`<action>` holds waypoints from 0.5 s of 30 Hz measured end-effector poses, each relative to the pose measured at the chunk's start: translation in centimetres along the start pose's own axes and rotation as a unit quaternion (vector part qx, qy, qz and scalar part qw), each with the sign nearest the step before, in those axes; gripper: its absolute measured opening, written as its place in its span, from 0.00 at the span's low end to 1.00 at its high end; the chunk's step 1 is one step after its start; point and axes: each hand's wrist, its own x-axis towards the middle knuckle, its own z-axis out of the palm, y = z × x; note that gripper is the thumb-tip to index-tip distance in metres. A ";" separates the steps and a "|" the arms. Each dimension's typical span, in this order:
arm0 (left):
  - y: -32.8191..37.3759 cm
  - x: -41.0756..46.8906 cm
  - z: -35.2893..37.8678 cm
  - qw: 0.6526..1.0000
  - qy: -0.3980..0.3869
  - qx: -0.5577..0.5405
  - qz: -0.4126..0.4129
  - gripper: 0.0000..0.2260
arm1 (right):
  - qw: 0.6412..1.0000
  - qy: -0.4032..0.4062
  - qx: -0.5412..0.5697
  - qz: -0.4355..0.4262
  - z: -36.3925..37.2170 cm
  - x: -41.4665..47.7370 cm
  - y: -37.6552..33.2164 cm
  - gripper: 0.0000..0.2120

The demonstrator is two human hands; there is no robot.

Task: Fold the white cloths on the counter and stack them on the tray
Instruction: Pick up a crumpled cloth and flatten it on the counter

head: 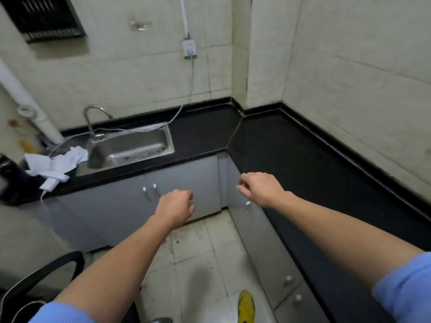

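At the left end of the desk (291, 159), just beside the sink (130, 148), the cloths (56, 165) lie in a loose, crumpled white heap, unfolded, with one piece hanging over the front edge. Part of the heap rests on something dark that you cannot make out. You are well apart from them: both your arms reach forward over the floor (205, 252), in front of the grey cupboards (182, 180) under the corner of the desk. Your left hand (176, 207) is in the air, back upward, its fingers (190, 198) curled in and holding nothing. Your right hand (261, 188) is a little higher, near the inner corner of the desk edge; its fingers (242, 181) are curled too, tips pointing left, with nothing in them. Neither hand touches the desk or a cupboard. A cable (190, 89) runs from the wall socket (189, 49) down across the desk and along the back of the sink toward the cloths. A tap (93, 113) arches over the sink's left end.
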 end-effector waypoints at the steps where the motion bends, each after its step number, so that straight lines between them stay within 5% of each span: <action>1: -1.5 1.3 0.0 1.000 -0.002 0.003 -0.013 0.11 | 1.000 -0.004 -0.002 -0.013 0.6 2.4 -0.2 0.13; 15: -19.6 17.1 -1.3 0.980 0.000 -0.021 -0.198 0.13 | 0.981 -0.057 0.003 -0.187 5.0 34.9 -6.3 0.13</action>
